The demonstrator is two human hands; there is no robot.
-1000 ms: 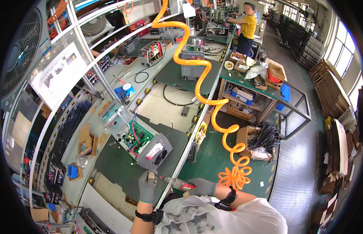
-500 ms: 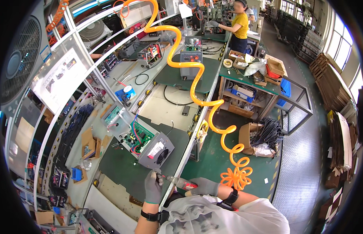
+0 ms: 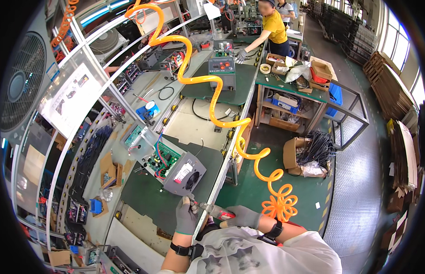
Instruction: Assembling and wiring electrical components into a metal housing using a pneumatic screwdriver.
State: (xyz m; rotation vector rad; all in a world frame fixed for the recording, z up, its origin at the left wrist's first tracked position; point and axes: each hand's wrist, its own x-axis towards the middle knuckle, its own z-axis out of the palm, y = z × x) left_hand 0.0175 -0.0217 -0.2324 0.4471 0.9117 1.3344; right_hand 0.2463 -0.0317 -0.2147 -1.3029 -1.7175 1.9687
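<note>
While hands (image 3: pixel 186 220) curl, right (image 3: pixel 244 217) grips driver (image 3: pixel 216 211).

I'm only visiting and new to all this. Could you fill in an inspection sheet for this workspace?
Surface: dark green flat board under the work.
Job's things: open grey box-shaped metal unit, green circuit board exposed; grey-and-red elongated hand tool.
Clutter: open brown cardboard box and small blue plastic bin, left of the board.
Hands: grey-gloved right hand grips the tool; grey-gloved left hand is at its tip, details too small to tell.
Cables: red and blue wires over the circuit board; orange coiled hose crossing the view.
Surroundings: person in a yellow top; green-topped side table.
</note>
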